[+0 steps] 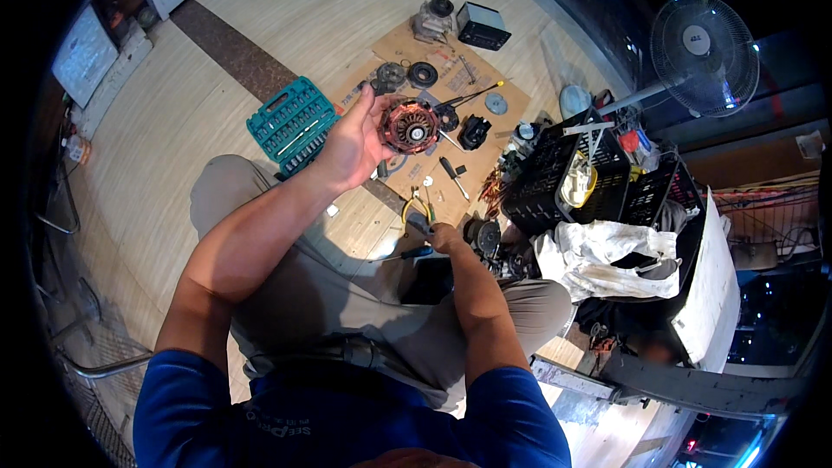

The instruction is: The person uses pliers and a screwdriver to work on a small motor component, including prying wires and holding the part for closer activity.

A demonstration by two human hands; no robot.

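My left hand (354,149) is wrapped round the side of a round motor part (410,126) with copper windings and a pale hub in its middle, lifted above the cardboard. Lower down, my right hand (446,239) is closed near the floor, and what its fingers hold is too small to make out. Just beyond it are yellow-handled pliers (417,204), and to its left is a dark-handled screwdriver (416,252). Another screwdriver (453,177) lies on the cardboard between my hands.
A green socket set case (293,127) lies open at left. Dark round parts (422,75), a metal housing (432,21) and a boxy black unit (483,26) are spread on cardboard (511,87). Black crates (542,195), a white cloth (598,258) and a fan (698,43) line the right.
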